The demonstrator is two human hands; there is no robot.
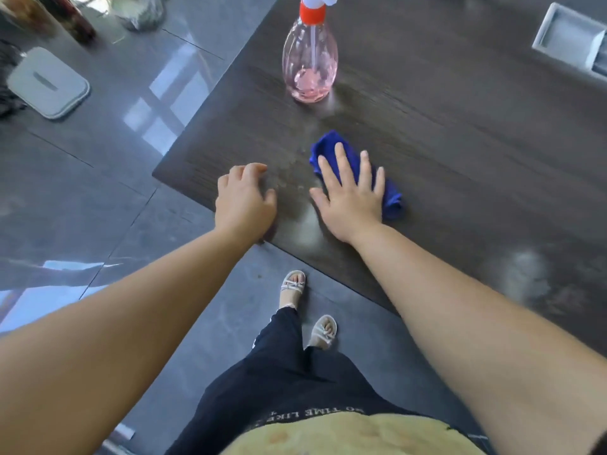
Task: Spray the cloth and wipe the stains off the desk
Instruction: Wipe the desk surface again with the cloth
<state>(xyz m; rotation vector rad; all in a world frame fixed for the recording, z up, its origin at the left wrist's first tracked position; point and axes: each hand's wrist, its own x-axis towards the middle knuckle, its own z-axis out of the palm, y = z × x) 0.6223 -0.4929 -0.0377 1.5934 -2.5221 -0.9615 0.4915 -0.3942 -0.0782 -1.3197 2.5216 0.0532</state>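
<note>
A crumpled blue cloth (326,149) lies on the dark wooden desk (460,142) near its front corner. My right hand (353,195) presses flat on the cloth, fingers spread. Pale grey stains (307,221) smear the desk between my hands, and another patch (525,277) shows further right. My left hand (244,198) rests on the desk edge with its fingers curled and nothing in it. A pink spray bottle (310,57) with an orange collar stands upright beyond the cloth.
A grey recessed cable box (573,41) is set into the desk at the far right. On the glossy tiled floor to the left lie a grey lidded bin (47,83) and some jars. My feet in sandals stand below the desk edge.
</note>
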